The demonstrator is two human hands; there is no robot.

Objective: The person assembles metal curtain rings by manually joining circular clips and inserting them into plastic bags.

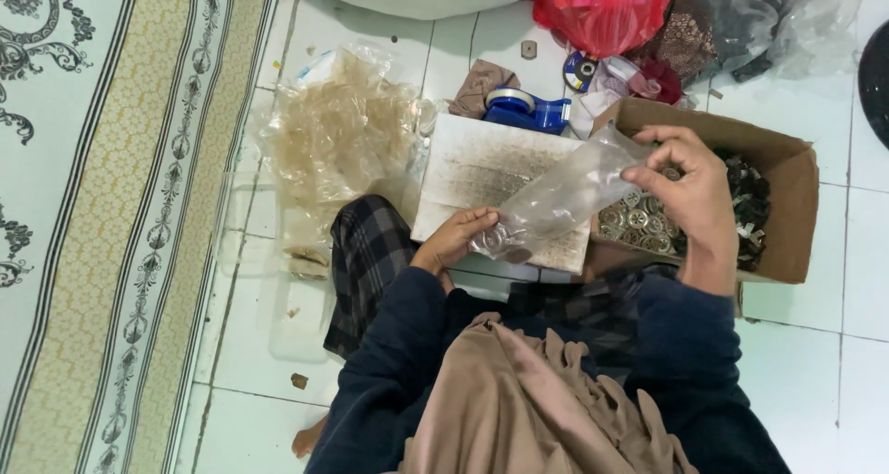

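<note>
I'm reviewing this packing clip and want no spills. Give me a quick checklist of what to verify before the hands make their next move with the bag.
1. Left hand grips the bottom of the clear plastic bag: ok.
2. Right hand pinches the bag's top edge: ok.
3. Bag mouth open: cannot tell.
4. Small round metal pieces already in the bag's bottom: ok.
5. Brown cardboard box of round metal pieces lies right under the right hand: ok.
6. Stained white board sits under the bag: ok.
</note>
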